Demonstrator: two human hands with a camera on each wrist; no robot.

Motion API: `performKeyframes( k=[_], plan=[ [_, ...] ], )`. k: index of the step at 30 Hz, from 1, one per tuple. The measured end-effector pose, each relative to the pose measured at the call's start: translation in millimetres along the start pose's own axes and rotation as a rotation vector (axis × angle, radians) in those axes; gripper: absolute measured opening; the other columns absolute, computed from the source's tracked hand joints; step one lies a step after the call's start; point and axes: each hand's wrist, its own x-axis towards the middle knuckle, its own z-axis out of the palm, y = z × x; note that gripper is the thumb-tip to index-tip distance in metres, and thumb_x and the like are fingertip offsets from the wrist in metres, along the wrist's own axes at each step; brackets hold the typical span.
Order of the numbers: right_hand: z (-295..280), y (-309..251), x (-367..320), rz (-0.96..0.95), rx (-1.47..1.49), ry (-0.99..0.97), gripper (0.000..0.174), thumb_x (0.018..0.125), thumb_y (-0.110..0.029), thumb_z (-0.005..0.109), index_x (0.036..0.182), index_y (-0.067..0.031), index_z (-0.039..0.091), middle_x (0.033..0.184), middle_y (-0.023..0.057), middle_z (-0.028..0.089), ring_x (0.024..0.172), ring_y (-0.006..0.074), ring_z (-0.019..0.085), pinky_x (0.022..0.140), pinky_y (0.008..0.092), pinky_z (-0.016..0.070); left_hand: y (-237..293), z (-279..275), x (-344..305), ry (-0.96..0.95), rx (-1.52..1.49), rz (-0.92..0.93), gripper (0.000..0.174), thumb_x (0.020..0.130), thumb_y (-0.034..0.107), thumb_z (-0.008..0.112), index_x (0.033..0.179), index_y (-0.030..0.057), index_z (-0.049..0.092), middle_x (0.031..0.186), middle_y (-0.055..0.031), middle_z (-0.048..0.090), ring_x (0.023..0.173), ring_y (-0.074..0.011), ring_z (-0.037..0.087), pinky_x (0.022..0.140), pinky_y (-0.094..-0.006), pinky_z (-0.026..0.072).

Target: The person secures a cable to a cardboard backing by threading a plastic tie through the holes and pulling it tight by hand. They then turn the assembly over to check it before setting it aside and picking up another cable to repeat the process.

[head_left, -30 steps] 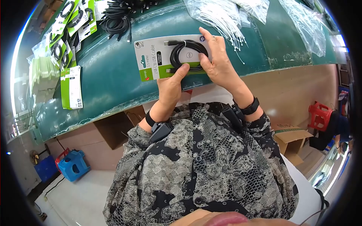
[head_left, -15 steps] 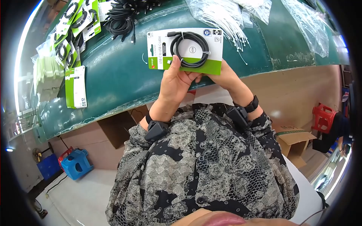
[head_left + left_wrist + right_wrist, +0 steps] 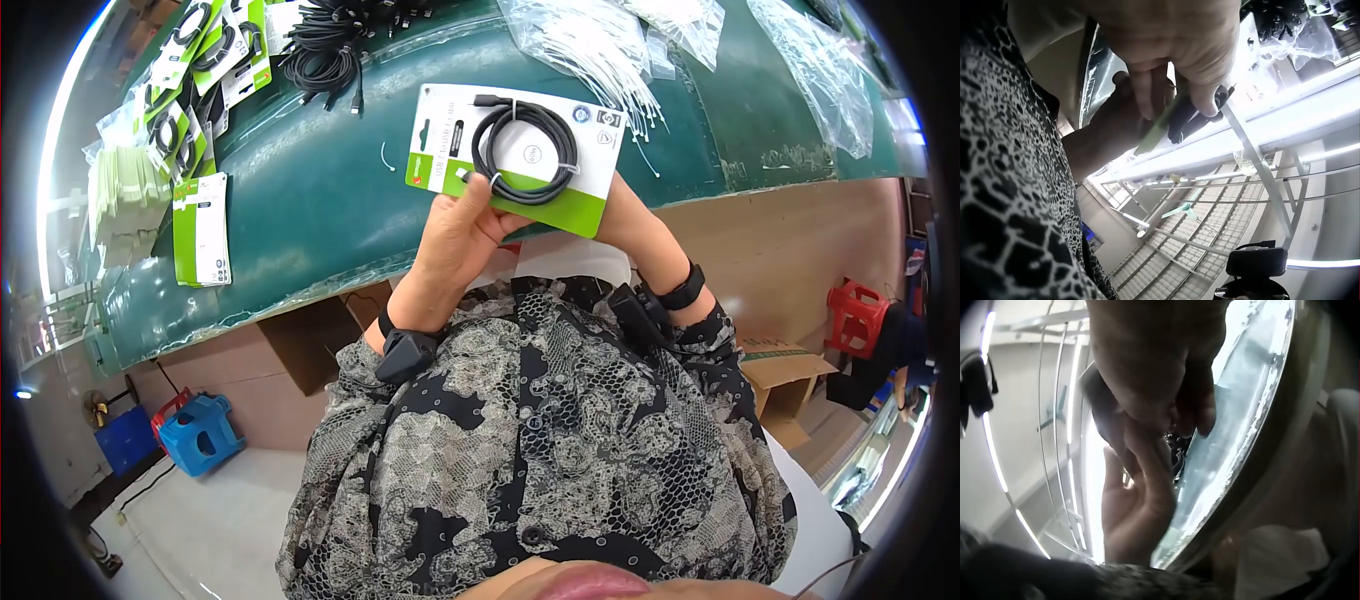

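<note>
My left hand [image 3: 458, 235] grips the lower left of a white and green packaging card [image 3: 595, 150], thumb in front and fingers behind. A coiled black USB-C cable [image 3: 527, 196] lies on the card's face, bound by pale ties. The card is held up above the table's near edge, tilted down to the right. Behind its right part is my right hand [image 3: 1154, 362], its fingers mostly hidden in the head view. In the right wrist view it hangs close over the left hand; I cannot tell whether it pinches anything.
On the green table [image 3: 310, 220], a black cable bundle [image 3: 325, 60] lies at the back. White cable ties [image 3: 600, 60] spill from a bag at back right. Filled cable cards [image 3: 205, 50], a pale card stack [image 3: 130, 200] and flat cards [image 3: 202, 230] lie left.
My right hand has gone from the card's front right side to behind it. The card first swung level, then shifted right and tipped down at its right end. My left thumb stays on the front.
</note>
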Motion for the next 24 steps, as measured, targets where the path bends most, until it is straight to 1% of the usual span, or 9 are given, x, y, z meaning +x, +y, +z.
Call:
performKeyframes(
  k=[1,6,9,10,13,14,17,22,24],
  plan=[
    [-0.3,-0.6,-1.5,-0.073,-0.072,0.025,0.041,0.079,-0.009,0.068,0.117,-0.0010,0.054,0.108,0.0112,0.062,0.097,0.0258,0.061,0.081,0.0331,0.0496,1.4,2.3,0.2,0.027,-0.048,0.010,0.042,0.096,0.021,0.050,0.129,-0.0016,0.039,0.122,-0.0142,0.054,0.111,-0.0268,0.057,0.093,-0.0443,0.0497],
    [-0.3,0.4,-0.2,-0.060,-0.221,-0.014,0.046,0.074,-0.011,0.071,0.115,-0.0019,0.056,0.108,0.0122,0.062,0.096,0.0272,0.061,0.080,0.0329,0.0502,-5.0,0.8,-1.1,0.135,-0.072,0.067,0.040,0.095,0.020,0.051,0.129,0.0013,0.041,0.126,-0.0104,0.052,0.114,-0.0232,0.054,0.098,-0.0423,0.0457],
    [-4.1,-5.6,1.9,0.106,-0.155,-0.087,0.057,0.073,-0.008,0.075,0.123,-0.0001,0.050,0.114,0.0106,0.061,0.102,0.0224,0.059,0.086,0.0329,0.0482,-6.4,-0.2,-2.8,0.131,-0.032,0.077,0.039,0.096,0.021,0.051,0.128,0.0014,0.043,0.125,-0.0098,0.052,0.115,-0.0220,0.053,0.099,-0.0415,0.0439],
    [-5.5,-7.0,2.0,0.108,-0.160,-0.088,0.057,0.073,-0.008,0.075,0.123,-0.0001,0.050,0.114,0.0106,0.061,0.102,0.0224,0.059,0.086,0.0329,0.0482,-7.4,0.2,-2.2,0.125,-0.013,0.078,0.038,0.096,0.021,0.051,0.128,0.0015,0.043,0.125,-0.0095,0.052,0.116,-0.0215,0.052,0.100,-0.0411,0.0430],
    [-9.8,-11.3,0.6,-0.020,-0.319,-0.035,0.059,0.070,-0.010,0.078,0.122,-0.0003,0.051,0.113,0.0102,0.061,0.101,0.0219,0.060,0.086,0.0322,0.0484,-8.6,-0.9,-2.5,0.094,-0.030,0.058,0.037,0.095,0.021,0.051,0.126,0.0013,0.045,0.125,-0.0091,0.052,0.116,-0.0214,0.052,0.100,-0.0410,0.0433],
    [-11.0,-11.8,0.3,-0.015,-0.328,-0.036,0.059,0.070,-0.010,0.078,0.122,-0.0003,0.051,0.113,0.0102,0.061,0.101,0.0219,0.060,0.086,0.0322,0.0484,-9.1,-1.5,-2.3,0.080,-0.036,0.050,0.037,0.095,0.021,0.052,0.126,0.0012,0.045,0.125,-0.0089,0.053,0.116,-0.0213,0.052,0.100,-0.0410,0.0434],
    [-11.7,-10.7,-0.2,-0.212,-0.517,-0.021,0.062,0.068,-0.012,0.080,0.122,-0.0006,0.052,0.112,0.0099,0.061,0.101,0.0212,0.060,0.085,0.0312,0.0491,-10.1,-3.9,-3.0,0.077,-0.030,0.038,0.036,0.095,0.020,0.052,0.125,0.0013,0.045,0.125,-0.0088,0.053,0.115,-0.0214,0.052,0.100,-0.0415,0.0432],
    [-10.1,-2.1,-3.5,-0.114,-0.315,-0.072,0.056,0.074,-0.012,0.075,0.124,-0.0016,0.050,0.115,0.0099,0.060,0.103,0.0205,0.059,0.087,0.0322,0.0491,-15.1,-7.2,-5.3,0.090,-0.040,0.031,0.036,0.095,0.018,0.053,0.126,0.0014,0.045,0.124,-0.0090,0.054,0.114,-0.0220,0.053,0.099,-0.0429,0.0436],
    [-1.9,9.5,-7.3,0.036,-0.140,-0.020,0.053,0.073,-0.019,0.074,0.120,-0.0048,0.054,0.113,0.0085,0.061,0.100,0.0213,0.061,0.084,0.0316,0.0499,-16.2,-10.8,-7.0,0.085,-0.043,0.028,0.036,0.094,0.018,0.053,0.126,0.0014,0.046,0.124,-0.0090,0.054,0.113,-0.0221,0.054,0.099,-0.0434,0.0438]
  ],
)
